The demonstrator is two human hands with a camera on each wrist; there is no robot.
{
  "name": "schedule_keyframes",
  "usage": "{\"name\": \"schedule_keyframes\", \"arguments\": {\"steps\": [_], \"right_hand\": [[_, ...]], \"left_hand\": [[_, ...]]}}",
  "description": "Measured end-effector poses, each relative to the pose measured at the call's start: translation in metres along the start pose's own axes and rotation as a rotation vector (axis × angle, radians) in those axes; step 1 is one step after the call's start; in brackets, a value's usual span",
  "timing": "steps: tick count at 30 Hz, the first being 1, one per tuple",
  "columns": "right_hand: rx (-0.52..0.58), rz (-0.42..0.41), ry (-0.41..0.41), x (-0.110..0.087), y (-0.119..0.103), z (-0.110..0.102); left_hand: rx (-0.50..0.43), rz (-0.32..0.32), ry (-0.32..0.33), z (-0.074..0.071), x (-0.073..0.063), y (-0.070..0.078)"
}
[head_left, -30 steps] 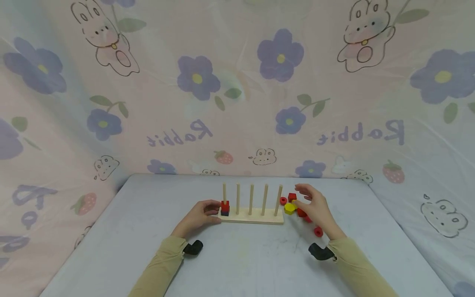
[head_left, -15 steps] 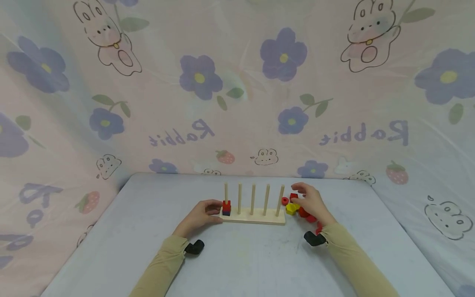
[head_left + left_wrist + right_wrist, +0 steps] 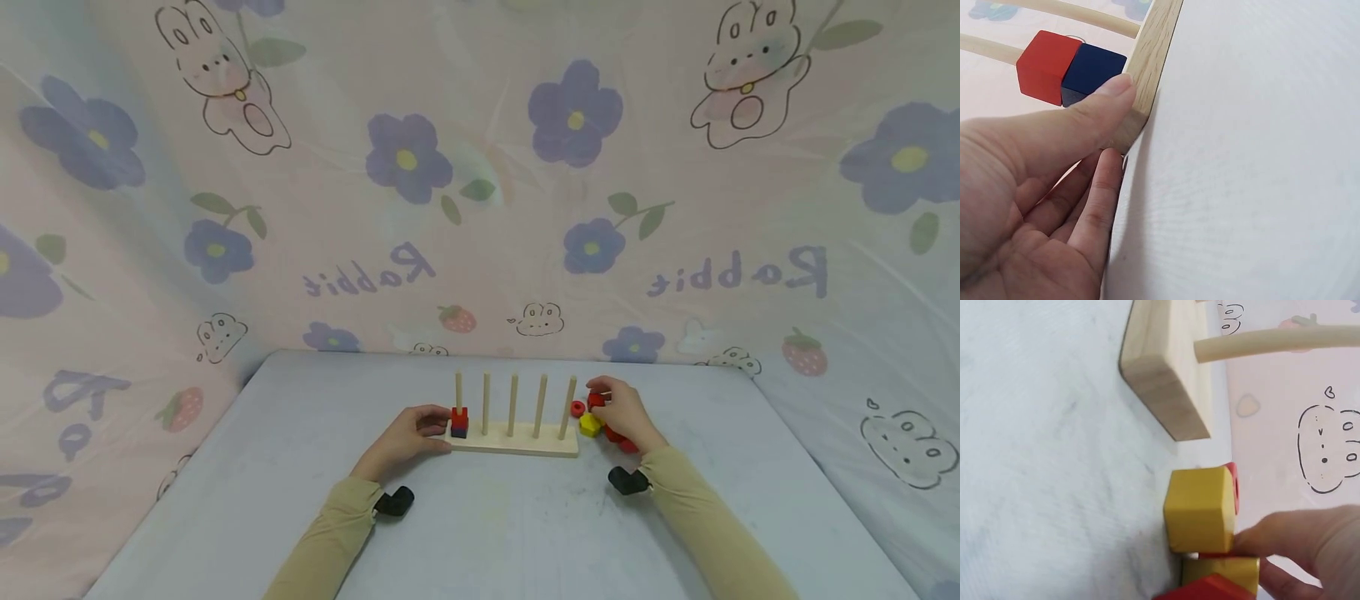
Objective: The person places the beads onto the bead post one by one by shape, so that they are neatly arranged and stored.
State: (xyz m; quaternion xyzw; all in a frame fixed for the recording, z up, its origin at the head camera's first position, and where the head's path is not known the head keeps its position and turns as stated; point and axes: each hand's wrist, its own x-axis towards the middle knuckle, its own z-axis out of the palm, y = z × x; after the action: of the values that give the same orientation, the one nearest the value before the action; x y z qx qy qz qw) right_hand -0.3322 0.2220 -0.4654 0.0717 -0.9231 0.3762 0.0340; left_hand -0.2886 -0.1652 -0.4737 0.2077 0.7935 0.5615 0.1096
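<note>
My left hand (image 3: 408, 435) grips the left end of a wooden peg stand (image 3: 517, 444), its thumb along the front edge in the left wrist view. On the leftmost peg, a red block (image 3: 1044, 69) sits above a dark blue block (image 3: 1097, 69). The other pegs are bare. At the stand's right, my right hand (image 3: 628, 415) pinches a small red block (image 3: 596, 401) at the back of a loose pile, with thumb and fingers around it. A yellow hexagonal block (image 3: 1197, 509) stands just in front of those fingertips in the right wrist view.
A red ring-shaped bead (image 3: 577, 408) lies by the stand's right end. More red pieces (image 3: 628, 446) lie below my right hand. Another yellow block (image 3: 1222, 572) sits beside the first. The white tabletop (image 3: 487, 525) reaches back to a patterned cloth (image 3: 480, 250).
My right hand has moved slightly left and its fingers have closed in on the red block at the back of the pile. The left hand has kept its grip on the stand.
</note>
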Motion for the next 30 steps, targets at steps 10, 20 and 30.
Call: {"name": "schedule_keyframes", "arguments": {"steps": [10, 20, 30], "right_hand": [[0.030, -0.038, 0.089, -0.003, 0.003, 0.001], [0.186, -0.117, 0.239, -0.001, -0.025, -0.024], [0.511, -0.134, 0.296, -0.008, -0.080, -0.047]], "left_hand": [[-0.014, -0.037, 0.015, 0.001, 0.006, -0.028], [-0.017, -0.041, 0.022, -0.004, 0.016, -0.025], [-0.002, -0.046, 0.018, 0.000, 0.004, -0.005]]}}
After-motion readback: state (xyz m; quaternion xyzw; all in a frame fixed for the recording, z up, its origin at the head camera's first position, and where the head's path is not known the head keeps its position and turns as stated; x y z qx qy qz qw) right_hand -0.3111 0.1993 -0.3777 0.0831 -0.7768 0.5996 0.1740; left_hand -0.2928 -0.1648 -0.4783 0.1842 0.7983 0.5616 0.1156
